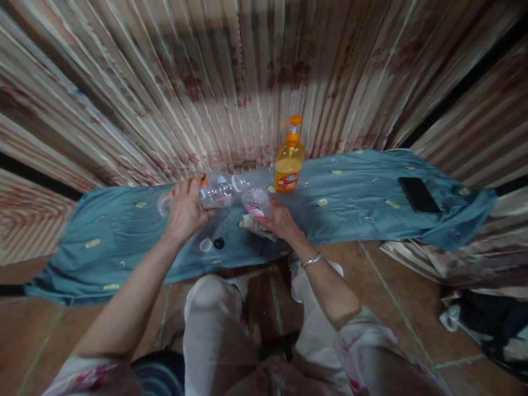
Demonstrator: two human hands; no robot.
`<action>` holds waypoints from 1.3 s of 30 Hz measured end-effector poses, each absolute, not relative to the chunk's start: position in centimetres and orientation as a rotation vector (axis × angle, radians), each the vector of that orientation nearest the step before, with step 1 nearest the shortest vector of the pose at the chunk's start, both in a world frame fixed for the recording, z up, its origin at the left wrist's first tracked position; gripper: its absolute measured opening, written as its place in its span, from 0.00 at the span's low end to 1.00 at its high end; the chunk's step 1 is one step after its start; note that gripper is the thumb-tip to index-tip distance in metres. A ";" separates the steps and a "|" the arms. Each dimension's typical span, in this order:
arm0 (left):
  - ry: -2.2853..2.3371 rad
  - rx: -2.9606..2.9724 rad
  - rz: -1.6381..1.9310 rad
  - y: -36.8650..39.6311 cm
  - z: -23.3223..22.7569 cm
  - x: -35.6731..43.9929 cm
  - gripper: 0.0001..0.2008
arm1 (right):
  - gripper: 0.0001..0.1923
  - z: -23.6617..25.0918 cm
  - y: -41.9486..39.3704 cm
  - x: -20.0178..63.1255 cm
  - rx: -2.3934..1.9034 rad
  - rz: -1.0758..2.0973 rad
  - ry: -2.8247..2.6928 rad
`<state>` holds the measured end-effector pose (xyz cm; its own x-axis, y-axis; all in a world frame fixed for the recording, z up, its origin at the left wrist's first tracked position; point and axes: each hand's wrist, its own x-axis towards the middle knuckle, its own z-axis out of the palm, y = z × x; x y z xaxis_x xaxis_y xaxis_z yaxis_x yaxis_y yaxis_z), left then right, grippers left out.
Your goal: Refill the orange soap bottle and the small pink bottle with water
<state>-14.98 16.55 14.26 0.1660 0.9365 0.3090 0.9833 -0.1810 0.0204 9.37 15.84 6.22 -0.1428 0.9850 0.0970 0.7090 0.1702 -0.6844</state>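
Observation:
My left hand (185,209) grips a clear plastic bottle (214,192) lying almost level, its open mouth pointing right. That mouth meets the top of a smaller clear bottle with a pink label (254,202), which my right hand (280,220) holds upright over the blue cloth (124,231). A crumpled white wrapper (259,228) sits under my right hand. Two loose caps, one white (205,245) and one black (219,242), lie on the cloth just below my left hand.
An orange pump dispenser bottle (289,159) stands on the cloth behind the bottles. A black phone (419,194) lies at the cloth's right end. Striped curtains (247,71) hang behind. My knees in white trousers are below, on a tiled floor (33,330). Dark clothes are piled at far right (490,324).

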 end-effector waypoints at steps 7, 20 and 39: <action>-1.816 -2.285 -0.281 17.1 15.4 -15.0 0.43 | 0.39 6.5 15.6 9.5 -1.644 0.640 -1.920; -1.707 -2.302 -0.214 17.5 16.5 -15.0 0.42 | 0.35 5.8 15.7 10.0 -1.615 0.614 -1.962; -1.706 -2.323 -0.113 16.9 17.8 -14.3 0.41 | 0.37 4.1 16.3 9.7 -1.584 0.550 -1.928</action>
<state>-14.31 16.88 17.81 0.3087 0.9271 0.2125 0.9471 -0.2789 -0.1590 9.75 16.33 4.10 -0.1284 0.9766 0.1727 0.7385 0.2104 -0.6406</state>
